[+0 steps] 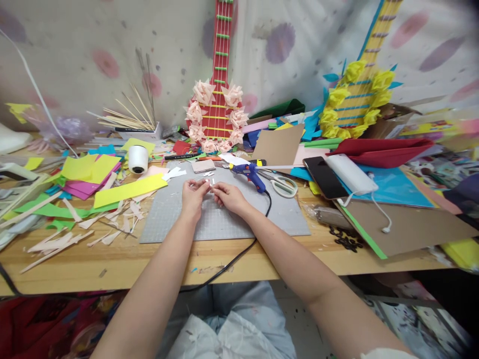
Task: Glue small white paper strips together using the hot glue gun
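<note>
Over the grey cutting mat (224,224), my left hand (193,198) and my right hand (229,197) meet with fingertips nearly touching. Both are closed in a pinch on a small white strip (213,181); its material is too small to make out. Just beyond my right hand lies a blue hot glue gun (250,174) with a black cord. Scissors (283,185) with pale handles rest to its right. White paper scraps (174,173) lie on the mat's far left part.
A red paper guitar (220,112) with pink flowers and a yellow one (354,102) lean at the back. Left are a white roll (138,159), yellow paper (130,191) and pale offcuts (116,219). Right are a black phone (325,178), a white power bank (352,174) and cardboard (415,229).
</note>
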`<move>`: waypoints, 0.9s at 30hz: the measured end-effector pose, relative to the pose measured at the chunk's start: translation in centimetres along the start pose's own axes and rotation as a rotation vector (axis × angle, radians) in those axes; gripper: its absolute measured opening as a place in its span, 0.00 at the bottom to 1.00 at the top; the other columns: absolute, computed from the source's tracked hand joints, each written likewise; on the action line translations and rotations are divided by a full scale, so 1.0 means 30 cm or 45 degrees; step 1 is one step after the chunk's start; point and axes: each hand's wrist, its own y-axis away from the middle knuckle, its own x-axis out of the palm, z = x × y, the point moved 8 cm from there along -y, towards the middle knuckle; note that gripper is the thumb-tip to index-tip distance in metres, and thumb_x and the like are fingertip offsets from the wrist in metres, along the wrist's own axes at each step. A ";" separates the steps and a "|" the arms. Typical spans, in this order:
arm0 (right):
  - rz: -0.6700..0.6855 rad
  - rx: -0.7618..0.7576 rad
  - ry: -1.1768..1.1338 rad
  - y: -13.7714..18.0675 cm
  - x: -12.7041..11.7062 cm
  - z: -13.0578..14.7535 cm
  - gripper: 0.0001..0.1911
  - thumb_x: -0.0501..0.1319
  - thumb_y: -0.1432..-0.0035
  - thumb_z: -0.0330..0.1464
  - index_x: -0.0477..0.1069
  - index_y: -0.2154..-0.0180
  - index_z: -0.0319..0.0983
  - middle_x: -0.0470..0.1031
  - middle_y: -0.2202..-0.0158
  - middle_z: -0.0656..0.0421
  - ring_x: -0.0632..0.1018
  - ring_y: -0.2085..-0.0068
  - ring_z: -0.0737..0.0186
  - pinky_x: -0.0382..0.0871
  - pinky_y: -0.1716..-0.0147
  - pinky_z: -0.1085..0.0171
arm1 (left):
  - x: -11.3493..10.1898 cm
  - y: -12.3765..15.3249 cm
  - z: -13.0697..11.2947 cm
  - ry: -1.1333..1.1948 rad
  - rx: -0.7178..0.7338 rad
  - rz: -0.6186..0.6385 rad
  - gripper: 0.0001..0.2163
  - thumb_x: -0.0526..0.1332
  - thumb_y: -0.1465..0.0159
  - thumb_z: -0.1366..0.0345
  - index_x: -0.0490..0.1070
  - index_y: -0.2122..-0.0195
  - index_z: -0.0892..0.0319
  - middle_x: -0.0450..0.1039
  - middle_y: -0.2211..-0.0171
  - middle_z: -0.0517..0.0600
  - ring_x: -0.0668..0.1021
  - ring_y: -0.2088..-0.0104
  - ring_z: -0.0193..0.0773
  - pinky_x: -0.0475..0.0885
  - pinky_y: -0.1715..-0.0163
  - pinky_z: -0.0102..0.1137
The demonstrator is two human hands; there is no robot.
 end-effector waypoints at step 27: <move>-0.136 -0.146 0.265 0.017 -0.029 0.040 0.05 0.51 0.46 0.31 0.65 0.70 0.40 0.71 0.75 0.64 0.70 0.74 0.70 0.62 0.69 0.69 | -0.031 0.002 -0.003 -0.094 0.023 -0.134 0.24 0.66 0.59 0.75 0.51 0.68 0.56 0.72 0.75 0.43 0.76 0.73 0.31 0.72 0.66 0.31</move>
